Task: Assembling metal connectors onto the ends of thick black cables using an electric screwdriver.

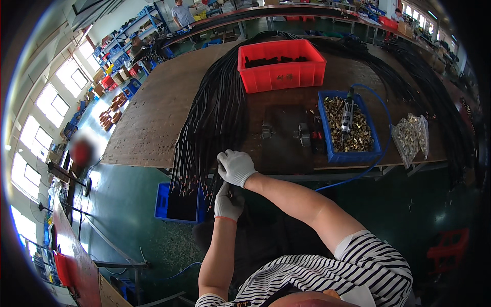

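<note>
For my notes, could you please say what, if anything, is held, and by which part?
The left hand seems to grip black cables near their lower ends; whether the right hand grips any is unclear.

There are 2 gloved hands (238, 168) and black cables (217, 102) too closely bunched to count. The table (148, 112) holds 1 red bin (255, 82), 1 blue bin (353, 156), 1 power tool (348, 115), 1 clear bag (410, 135) and 2 metal blocks (305, 135), with 1 blue crate (162, 202) below.

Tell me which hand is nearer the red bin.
Right. The gloved right hand is on the person's side of the red bin, toward its left; the gloved left hand is farther from it, lower in the picture and closer to the person's body.
</note>
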The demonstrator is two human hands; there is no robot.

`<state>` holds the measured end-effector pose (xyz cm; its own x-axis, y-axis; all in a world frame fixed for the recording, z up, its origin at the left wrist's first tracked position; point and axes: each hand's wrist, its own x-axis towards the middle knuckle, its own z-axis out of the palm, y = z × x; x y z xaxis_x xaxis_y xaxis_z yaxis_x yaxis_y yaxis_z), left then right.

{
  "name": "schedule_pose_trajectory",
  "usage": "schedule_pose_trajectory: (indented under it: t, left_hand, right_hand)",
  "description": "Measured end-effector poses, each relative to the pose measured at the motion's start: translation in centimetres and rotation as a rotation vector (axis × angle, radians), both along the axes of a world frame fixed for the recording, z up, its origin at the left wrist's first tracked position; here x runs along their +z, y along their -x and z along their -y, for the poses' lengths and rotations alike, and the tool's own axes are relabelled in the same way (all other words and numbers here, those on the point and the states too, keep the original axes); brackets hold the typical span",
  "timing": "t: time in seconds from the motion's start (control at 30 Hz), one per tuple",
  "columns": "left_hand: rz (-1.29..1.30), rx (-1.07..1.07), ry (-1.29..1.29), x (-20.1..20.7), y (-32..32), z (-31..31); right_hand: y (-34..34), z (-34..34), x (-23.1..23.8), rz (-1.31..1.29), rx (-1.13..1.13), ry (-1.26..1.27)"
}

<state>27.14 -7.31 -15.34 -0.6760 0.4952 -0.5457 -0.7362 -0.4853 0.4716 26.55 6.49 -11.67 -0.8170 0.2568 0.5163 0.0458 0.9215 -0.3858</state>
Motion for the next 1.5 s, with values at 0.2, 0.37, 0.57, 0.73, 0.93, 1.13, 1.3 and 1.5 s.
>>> schedule_pose_trajectory:
  t: [0.2, 0.37, 0.57, 0.73, 0.93, 1.13, 1.3, 1.5]
  left_hand:
    - [0.098, -0.210, -0.054, -0.4, 1.2, 0.7]
    - [-0.034, -0.336, 0.070, -1.8, 1.6, 1.4]
    - [-0.100, -0.362, 0.057, -1.5, 0.6, 1.2]
    - [-0.236, -0.287, 0.025, -0.8, -0.4, 2.0]
    - [-0.255, -0.282, 0.062, -2.8, 0.6, 2.8]
    - [-0.193, -0.344, 0.168, -3.0, -2.1, 4.1]
    - [-0.237, -0.243, 0.130, -1.8, -1.7, 3.6]
    - [-0.130, -0.262, 0.109, -1.7, -1.9, 2.9]
  right_hand:
    - [0.1, -0.6, 0.1, -0.056, -0.026, 0.046]
    - [-0.1, 0.1, 0.3, 0.061, 0.012, 0.130]
    - [0.5, -0.6, -1.1, -0.060, -0.100, 0.042]
    - [0.9, 0.6, -0.9, -0.031, -0.107, 0.046]
    - [0.9, 0.8, -0.4, -0.026, -0.111, 0.023]
    - [0.3, 0.2, -0.7, -0.015, -0.106, 0.022]
    - [1.1, 0.4, -0.5, -0.036, -0.088, 0.022]
    - [1.3, -0.2, 0.6, 0.034, -0.102, -0.007]
